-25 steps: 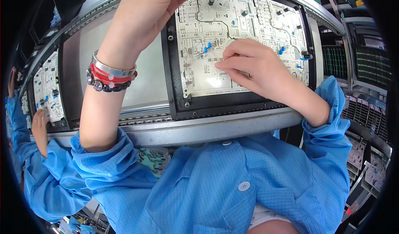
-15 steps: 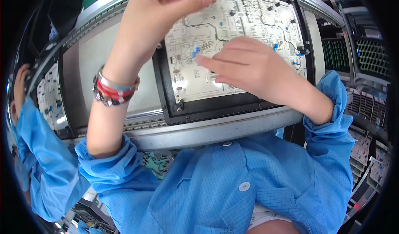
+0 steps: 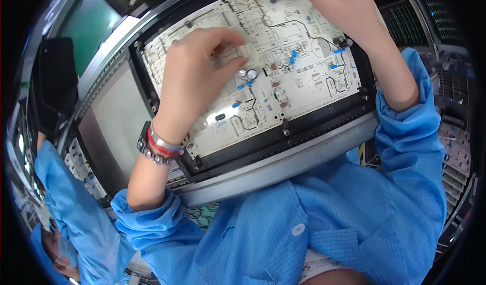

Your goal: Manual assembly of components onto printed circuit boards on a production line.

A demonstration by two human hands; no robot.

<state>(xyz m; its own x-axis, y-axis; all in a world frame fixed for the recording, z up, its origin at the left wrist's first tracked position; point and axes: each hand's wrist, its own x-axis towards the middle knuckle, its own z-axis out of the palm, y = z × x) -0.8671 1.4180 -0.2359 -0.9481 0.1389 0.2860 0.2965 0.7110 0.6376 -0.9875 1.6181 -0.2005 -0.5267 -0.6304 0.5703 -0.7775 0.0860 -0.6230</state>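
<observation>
A white circuit board (image 3: 316,100) lies in a black frame (image 3: 324,121). My left hand (image 3: 195,70) hovers over its left half, thumb and forefinger apart with nothing visible between them. Below that thumb stand two round capacitors (image 3: 252,74) on the board. Several small blue components (image 3: 293,57) and darker parts are scattered across it. At the top right is my right hand (image 3: 344,9), over the board's far side. Its fingers are drawn together, and the tips reach the picture's upper edge, so what they hold is hidden.
A metal rail (image 3: 283,169) runs along the frame's near side. Left of it lies a pale flat surface (image 3: 119,97). Racks of boards (image 3: 453,138) stand at the right. A co-worker's blue sleeve (image 3: 81,199) shows at the left, with a dark box (image 3: 56,72) beyond.
My left hand has come down from the top edge over the board. My right hand has moved from the board up to the far right. The view has tilted and the board appears farther left.
</observation>
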